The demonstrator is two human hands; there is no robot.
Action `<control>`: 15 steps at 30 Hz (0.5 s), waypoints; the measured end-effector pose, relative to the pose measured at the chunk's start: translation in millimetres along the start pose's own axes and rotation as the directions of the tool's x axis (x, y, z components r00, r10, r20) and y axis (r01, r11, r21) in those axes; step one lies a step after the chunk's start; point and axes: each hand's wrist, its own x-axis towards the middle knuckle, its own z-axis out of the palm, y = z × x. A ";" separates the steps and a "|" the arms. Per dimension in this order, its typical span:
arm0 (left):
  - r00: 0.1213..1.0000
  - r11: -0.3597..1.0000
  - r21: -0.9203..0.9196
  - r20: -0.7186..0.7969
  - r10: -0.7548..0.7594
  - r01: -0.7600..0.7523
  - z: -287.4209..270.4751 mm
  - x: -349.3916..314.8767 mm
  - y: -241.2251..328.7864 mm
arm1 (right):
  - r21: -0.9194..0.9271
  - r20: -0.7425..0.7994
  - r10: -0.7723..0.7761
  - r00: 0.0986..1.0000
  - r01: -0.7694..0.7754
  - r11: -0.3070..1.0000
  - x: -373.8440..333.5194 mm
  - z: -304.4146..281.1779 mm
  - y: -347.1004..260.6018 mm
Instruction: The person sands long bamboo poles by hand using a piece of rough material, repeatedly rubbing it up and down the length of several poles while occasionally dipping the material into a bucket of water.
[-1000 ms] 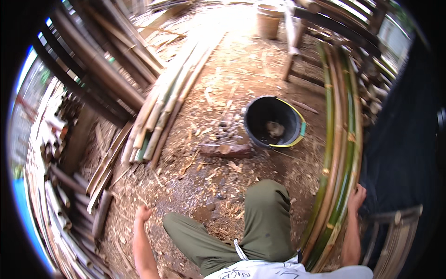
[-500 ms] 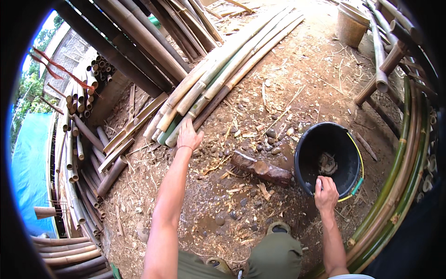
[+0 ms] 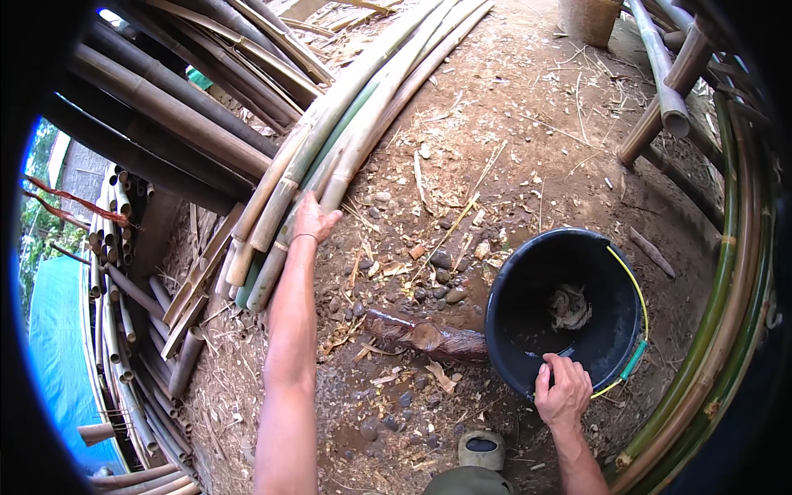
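Note:
A bundle of bamboo poles (image 3: 285, 177), pale tan and green, slants across the ground from the left middle to the top. My left hand (image 3: 313, 219) is closed over a pole near the bundle's near end; its fingertips are partly hidden. To the right stands a black bucket (image 3: 528, 256) with a yellow wire handle and a green grip. My right hand (image 3: 563, 389) is closed at the bucket's near rim, with fingers curled over toward the inside. A wadded greyish cloth-like lump (image 3: 571, 308) lies in the bottom. A wet brown piece of wood (image 3: 425, 336) touches the bucket's left side.
Thick dark bamboo poles (image 3: 177, 107) lean at the upper left, above stacked cut bamboo (image 3: 107, 313) and a blue tarp (image 3: 62, 330). Stones and shavings litter the dirt. A wooden rack (image 3: 660, 124) and long green poles (image 3: 718, 322) border the right. A bucket (image 3: 588, 18) stands at the back.
My left hand has reached farther forward along the bamboo bundle. My right hand has stayed at the bucket's near rim. The whole view has shifted.

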 end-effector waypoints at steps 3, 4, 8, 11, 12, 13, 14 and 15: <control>0.988 0.998 -0.010 0.137 0.068 -0.067 34.0 -22.1 63.6 | -0.003 -0.030 0.002 1.000 -0.002 1.000 1.1 -5.0 8.0; 0.978 0.986 -0.093 0.143 0.150 -0.138 39.0 -30.8 76.0 | 0.006 -0.044 0.000 0.999 0.000 1.000 2.7 -9.1 8.8; 0.826 0.676 -0.731 0.435 0.357 0.093 67.0 -118.3 86.8 | 0.053 0.031 0.019 0.999 -0.020 0.998 -0.1 -2.3 3.0; 0.716 0.639 -0.699 0.620 0.321 0.319 57.5 -216.7 100.0 | 0.089 0.207 0.031 0.978 -0.051 0.995 7.4 -13.5 5.1; 0.706 0.634 -0.682 0.646 0.289 0.364 68.4 -249.7 86.6 | 0.081 0.302 0.055 0.952 -0.083 0.993 13.1 -17.6 5.8; 0.712 0.644 -0.685 0.635 0.298 0.342 82.6 -283.1 80.8 | 0.138 0.340 -0.006 0.940 -0.044 0.989 24.2 -13.1 29.6; 0.726 0.671 -0.668 0.629 0.276 0.323 89.0 -321.3 62.3 | 0.229 0.385 -0.084 0.919 -0.007 0.974 37.0 -3.5 44.6; 0.743 0.694 -0.661 0.610 0.274 0.286 106.1 -366.2 36.1 | 0.096 0.458 -0.027 0.889 -0.019 0.995 51.5 3.9 56.2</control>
